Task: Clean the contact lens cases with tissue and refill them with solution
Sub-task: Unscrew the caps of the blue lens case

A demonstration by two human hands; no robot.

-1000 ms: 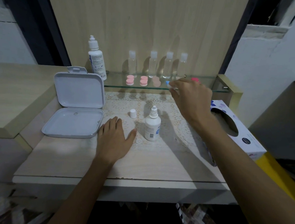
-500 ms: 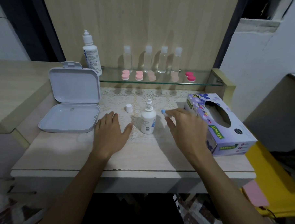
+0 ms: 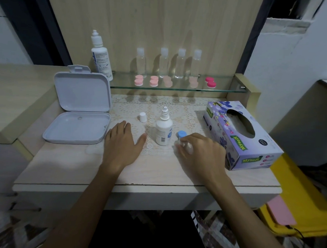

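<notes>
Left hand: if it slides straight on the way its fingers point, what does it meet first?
Probably the small white bottle cap on the lace mat, just beyond the left hand; its fingers point up and slightly right. Depth is unclear, so it might slip past on the cap's left.

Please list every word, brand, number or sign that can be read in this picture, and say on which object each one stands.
"Mysoft": tissue box, on its top face, its near side and its far corner.
Other print and round badges on the tissue box: too small to read.
Label of the small solution bottle: blurred, unreadable.
Label of the tall bottle on the glass shelf: blurred, unreadable.
</notes>
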